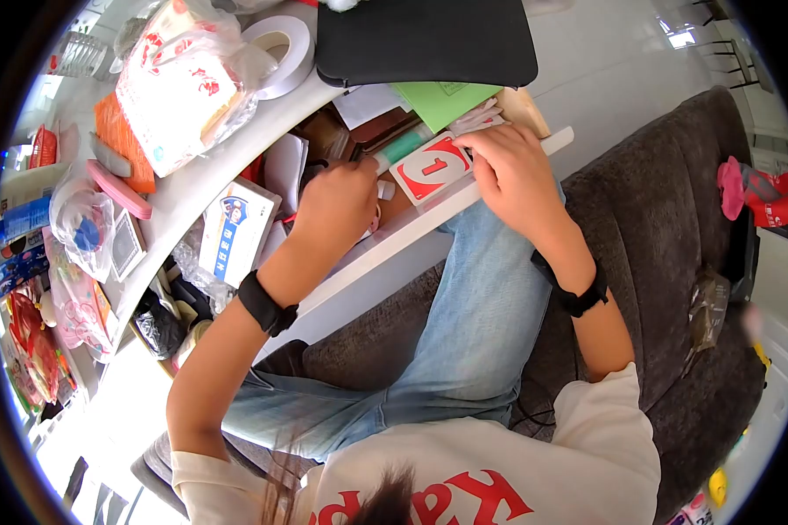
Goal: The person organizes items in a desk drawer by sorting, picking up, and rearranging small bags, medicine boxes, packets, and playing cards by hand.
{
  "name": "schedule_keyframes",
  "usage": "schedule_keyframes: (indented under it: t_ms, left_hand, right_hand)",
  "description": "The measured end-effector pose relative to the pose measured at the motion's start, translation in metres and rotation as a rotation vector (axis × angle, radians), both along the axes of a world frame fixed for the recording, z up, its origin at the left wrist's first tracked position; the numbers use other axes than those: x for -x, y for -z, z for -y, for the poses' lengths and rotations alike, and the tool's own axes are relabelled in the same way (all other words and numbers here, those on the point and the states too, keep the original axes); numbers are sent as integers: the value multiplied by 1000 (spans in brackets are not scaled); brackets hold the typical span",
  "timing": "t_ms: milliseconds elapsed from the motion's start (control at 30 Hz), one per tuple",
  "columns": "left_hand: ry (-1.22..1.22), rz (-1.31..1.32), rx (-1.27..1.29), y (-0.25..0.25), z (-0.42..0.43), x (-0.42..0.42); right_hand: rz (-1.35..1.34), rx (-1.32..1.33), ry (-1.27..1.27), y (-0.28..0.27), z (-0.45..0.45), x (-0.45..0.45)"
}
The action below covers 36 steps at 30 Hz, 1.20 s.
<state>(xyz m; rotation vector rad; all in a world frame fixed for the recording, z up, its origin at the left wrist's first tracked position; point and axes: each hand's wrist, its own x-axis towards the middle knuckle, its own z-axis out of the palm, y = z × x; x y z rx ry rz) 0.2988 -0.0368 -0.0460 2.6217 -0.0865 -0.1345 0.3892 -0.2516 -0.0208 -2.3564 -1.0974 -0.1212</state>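
Observation:
An open drawer point(411, 229) full of small items lies in front of me. My left hand point(337, 206) is over its middle, fingers curled, next to a green and white tube point(403, 147); what the fingertips hold, if anything, is hidden. My right hand point(512, 171) is at the drawer's front edge, its bent fingers at the right end of a red and white card box point(429, 169) with a "1" on it. Whether those fingers grip the box I cannot tell. A green booklet point(446, 103) and a brown wallet-like item point(381, 129) lie behind the box.
A black board point(425, 39) overhangs the drawer's back. On the white desk point(276, 114) are a tape roll point(282, 54) and a plastic-wrapped package point(184, 87). A white and blue box point(236, 229) stands left of my left hand. A dark sofa point(657, 219) is at right.

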Motion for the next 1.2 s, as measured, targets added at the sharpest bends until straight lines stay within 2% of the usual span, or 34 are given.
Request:
schedule_keyframes:
  t_ms: [67,167,567,667,800,900,967,1033,1133,1200]
  left_hand:
    - [-59,-187,64,-4,6,-5]
    - [-66,-91,119,-2,13,-6]
    - [-28,-6,309,18,2,-11]
    - [-66,-120,183,4,5,-8]
    - [-83,37,233,4,4,-7]
    - [-24,135,98,4,6,-5]
    - [11,12,36,4,8,-6]
    - [-37,19,177,8,11,-5]
    - [4,52,223,10,12,-6]
    - [-19,-30,113,5,15,-7]
  right_hand:
    - [-7,4,-3,0,0,1]
    - [-15,3,-4,0,0,1]
    - [-9,-12,27,-2,-4,1]
    - [-24,77,29,-2,-3,2]
    - [1,64,-28,-3,-6,0]
    - [60,83,-48,-13,-18,6]
    - [44,87,-93,-12,-21,10]
    - [39,109,-151,-10,-23,14]
    - [34,102,-138,-10,-25,14]
    - [-6,96,-144,-8,-27,11]
